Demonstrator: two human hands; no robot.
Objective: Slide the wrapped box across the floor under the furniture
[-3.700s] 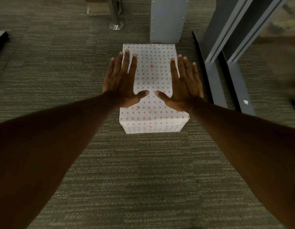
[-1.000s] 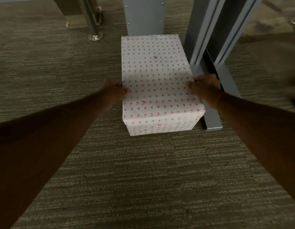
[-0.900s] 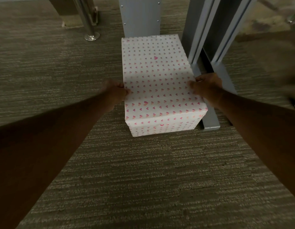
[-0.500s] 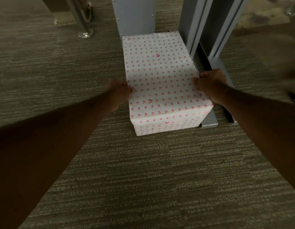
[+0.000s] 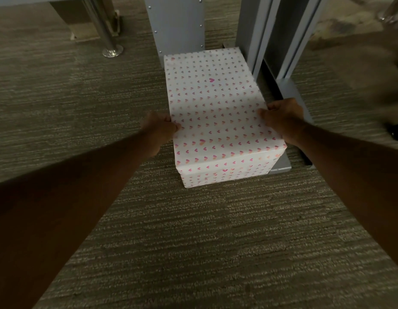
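The left hand [image 5: 161, 128] was curled against the left side of the wrapped box [image 5: 218, 114], its fingertips hooked over the top edge, and the right hand [image 5: 282, 117] mirrored it on the right side, thumb lying on the paper. Neither hand was spread flat; both were folded in and clamped on the box between them, roughly at its middle. The box itself sat on the carpeted floor [image 5: 193, 241], its far end close to the grey panel leg [image 5: 178, 27] and its right side running just beside the grey frame upright [image 5: 256, 30] and its floor foot [image 5: 291, 94].

The risk, as I judged it, lay on that right side. The right hand sat in the narrow gap between box and foot, so a straight push might pinch the knuckles or scrape them on the metal. The far right corner could also catch the upright and twist the box (the wrapping looked thin enough to tear on an edge). Carpet drag might wrinkle the paper underneath, though that face was hidden. Whether the far end already touched the panel leg could not be told.
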